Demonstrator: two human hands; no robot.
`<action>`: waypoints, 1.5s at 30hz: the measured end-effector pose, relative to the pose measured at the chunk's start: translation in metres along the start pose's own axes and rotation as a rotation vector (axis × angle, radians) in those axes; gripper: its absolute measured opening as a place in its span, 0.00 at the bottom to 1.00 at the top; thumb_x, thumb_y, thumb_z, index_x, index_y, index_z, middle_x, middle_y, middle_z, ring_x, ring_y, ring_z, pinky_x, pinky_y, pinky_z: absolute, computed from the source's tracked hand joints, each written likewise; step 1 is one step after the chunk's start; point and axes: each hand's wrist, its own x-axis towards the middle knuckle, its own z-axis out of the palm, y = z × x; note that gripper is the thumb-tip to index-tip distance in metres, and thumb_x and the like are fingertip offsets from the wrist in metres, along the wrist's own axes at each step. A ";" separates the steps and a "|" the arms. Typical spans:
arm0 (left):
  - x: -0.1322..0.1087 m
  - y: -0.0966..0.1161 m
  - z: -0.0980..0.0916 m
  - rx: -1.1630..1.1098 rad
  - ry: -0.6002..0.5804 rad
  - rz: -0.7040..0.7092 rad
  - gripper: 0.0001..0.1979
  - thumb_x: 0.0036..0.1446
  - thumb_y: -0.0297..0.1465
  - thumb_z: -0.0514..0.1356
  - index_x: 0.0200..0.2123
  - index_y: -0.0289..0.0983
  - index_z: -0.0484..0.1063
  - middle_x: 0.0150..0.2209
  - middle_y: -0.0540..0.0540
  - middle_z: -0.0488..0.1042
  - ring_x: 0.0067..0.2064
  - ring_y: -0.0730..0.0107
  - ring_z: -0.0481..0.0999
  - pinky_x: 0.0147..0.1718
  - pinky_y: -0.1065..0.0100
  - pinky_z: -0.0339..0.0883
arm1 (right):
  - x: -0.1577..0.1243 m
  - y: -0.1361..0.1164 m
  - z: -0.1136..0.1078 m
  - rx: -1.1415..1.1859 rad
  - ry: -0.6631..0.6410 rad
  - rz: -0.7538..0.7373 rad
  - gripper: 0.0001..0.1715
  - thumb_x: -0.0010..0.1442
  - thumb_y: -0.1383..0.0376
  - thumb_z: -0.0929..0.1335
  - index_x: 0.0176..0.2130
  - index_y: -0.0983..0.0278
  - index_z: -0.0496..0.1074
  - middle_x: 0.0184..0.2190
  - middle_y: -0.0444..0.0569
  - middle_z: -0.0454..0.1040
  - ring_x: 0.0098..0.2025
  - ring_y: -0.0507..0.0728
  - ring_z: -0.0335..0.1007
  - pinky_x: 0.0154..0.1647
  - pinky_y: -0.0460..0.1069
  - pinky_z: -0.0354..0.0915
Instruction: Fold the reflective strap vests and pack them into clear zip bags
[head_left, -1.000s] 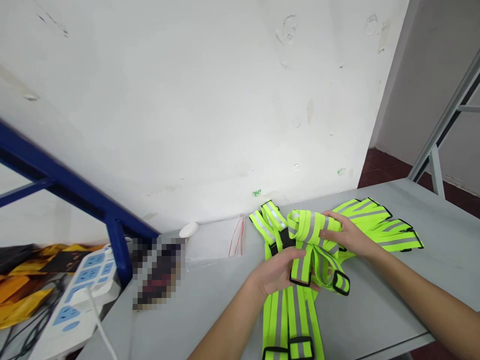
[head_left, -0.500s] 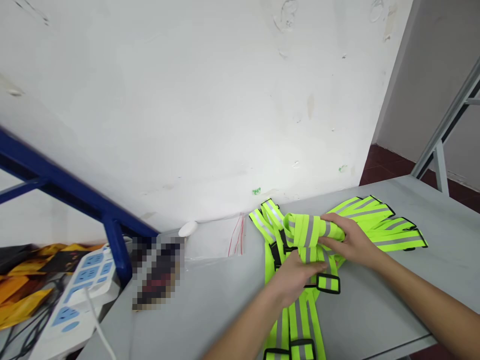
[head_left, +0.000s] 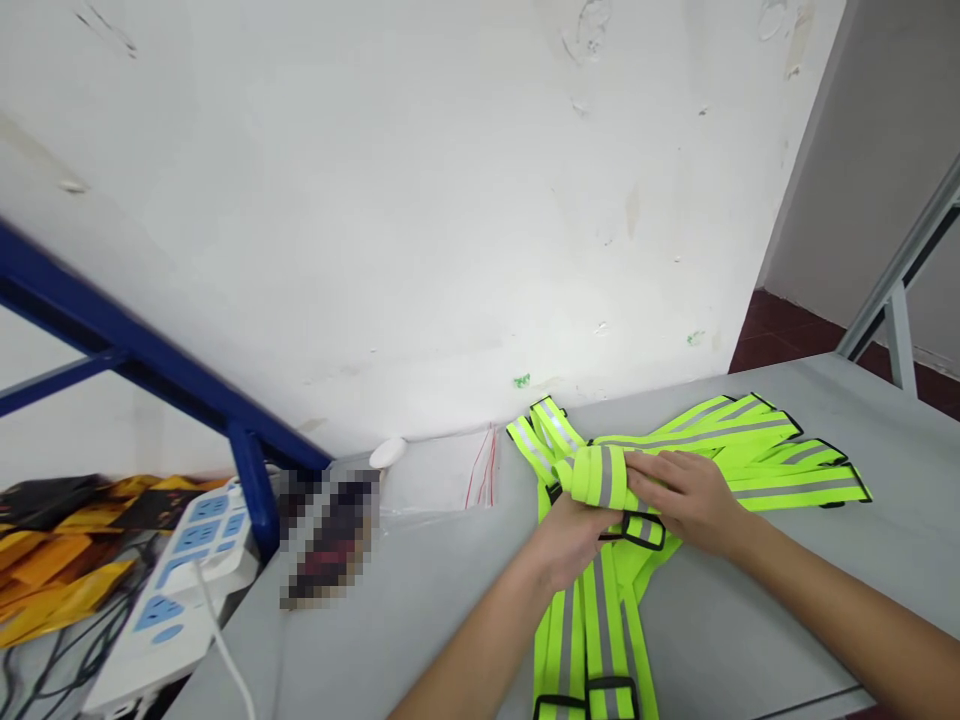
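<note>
A bright yellow-green reflective strap [head_left: 604,476] with a silver stripe is folded over on itself in a thick bundle between my hands. My left hand [head_left: 574,540] grips it from below and the left, its fingers partly hidden under the fold. From the right, my right hand [head_left: 686,495] presses its closed fingers onto the bundle's side. A black buckle [head_left: 643,531] hangs just below, between the two hands. More straps of the same kind [head_left: 795,485] fan out to the right, and others [head_left: 600,640] run down toward me with black buckles at their ends.
Clear plastic bags with red lines [head_left: 442,470] lie against the white wall [head_left: 450,200], with a white round object [head_left: 388,452] beside them. Left of the grey table [head_left: 420,610] are a white power strip [head_left: 176,590], cables, orange packets [head_left: 60,560] and a blue metal frame [head_left: 165,360].
My left hand has slid under the folded bundle, and my right hand has closed flatter against its side. The fold looks more compact, and the buckle is tilted. The view has shifted slightly.
</note>
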 end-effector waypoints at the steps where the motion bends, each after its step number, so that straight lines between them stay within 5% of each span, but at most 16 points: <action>1: -0.001 0.002 -0.002 -0.015 0.009 0.003 0.17 0.33 0.23 0.71 0.32 0.34 0.76 0.30 0.47 0.77 0.34 0.66 0.74 0.32 0.67 0.65 | 0.001 -0.001 0.001 0.006 0.013 -0.010 0.18 0.63 0.71 0.60 0.44 0.53 0.73 0.50 0.48 0.76 0.36 0.55 0.74 0.34 0.51 0.67; 9: -0.005 0.007 -0.008 -0.226 -0.162 0.022 0.17 0.36 0.26 0.73 0.32 0.33 0.75 0.32 0.47 0.76 0.37 0.67 0.75 0.43 0.61 0.70 | 0.003 0.012 0.009 -0.097 0.154 -0.101 0.19 0.62 0.74 0.61 0.45 0.54 0.72 0.52 0.50 0.74 0.32 0.55 0.69 0.31 0.52 0.63; 13: 0.006 -0.001 -0.006 -0.337 -0.044 -0.005 0.14 0.45 0.34 0.70 0.33 0.34 0.74 0.32 0.47 0.77 0.30 0.67 0.76 0.42 0.55 0.73 | -0.001 0.020 0.022 -0.073 0.094 -0.015 0.22 0.60 0.75 0.60 0.47 0.55 0.73 0.49 0.51 0.72 0.37 0.58 0.70 0.36 0.54 0.66; 16: 0.013 -0.003 -0.010 -0.360 0.032 -0.004 0.07 0.48 0.30 0.67 0.30 0.34 0.73 0.26 0.51 0.74 0.23 0.72 0.73 0.42 0.52 0.73 | -0.001 0.016 0.024 0.022 0.032 0.051 0.24 0.58 0.74 0.61 0.49 0.57 0.72 0.50 0.53 0.68 0.47 0.62 0.66 0.44 0.57 0.68; 24: 0.014 0.001 -0.024 -0.183 -0.167 0.022 0.11 0.45 0.27 0.68 0.34 0.31 0.77 0.34 0.41 0.79 0.43 0.53 0.78 0.47 0.49 0.70 | 0.002 0.007 -0.004 0.522 0.038 0.384 0.36 0.63 0.61 0.63 0.66 0.55 0.45 0.66 0.55 0.45 0.67 0.64 0.44 0.63 0.64 0.53; 28: 0.006 -0.001 -0.018 -0.059 -0.209 0.026 0.16 0.40 0.26 0.71 0.36 0.34 0.77 0.36 0.44 0.79 0.42 0.55 0.77 0.42 0.51 0.72 | 0.008 0.012 -0.015 0.822 -0.202 0.542 0.38 0.58 0.55 0.69 0.63 0.54 0.55 0.62 0.53 0.60 0.62 0.64 0.59 0.60 0.61 0.59; 31: 0.004 -0.003 -0.013 -0.021 -0.219 0.009 0.19 0.39 0.26 0.72 0.39 0.35 0.77 0.38 0.43 0.78 0.41 0.59 0.77 0.40 0.56 0.72 | 0.013 0.009 -0.020 0.805 -0.322 0.605 0.37 0.51 0.54 0.74 0.58 0.55 0.65 0.59 0.50 0.67 0.60 0.66 0.61 0.59 0.61 0.60; 39: 0.003 0.002 -0.001 -0.092 -0.021 0.081 0.13 0.37 0.26 0.72 0.30 0.32 0.77 0.32 0.44 0.78 0.38 0.62 0.77 0.44 0.60 0.68 | 0.013 -0.006 -0.012 0.636 -0.098 0.574 0.25 0.55 0.59 0.71 0.52 0.56 0.67 0.49 0.48 0.75 0.49 0.62 0.72 0.50 0.57 0.68; 45: -0.002 0.005 0.010 -0.060 -0.088 0.253 0.17 0.44 0.29 0.68 0.40 0.34 0.78 0.41 0.41 0.79 0.48 0.54 0.75 0.52 0.55 0.63 | 0.011 -0.006 -0.009 0.559 0.047 0.494 0.28 0.57 0.60 0.70 0.56 0.54 0.64 0.58 0.51 0.68 0.59 0.64 0.65 0.58 0.58 0.63</action>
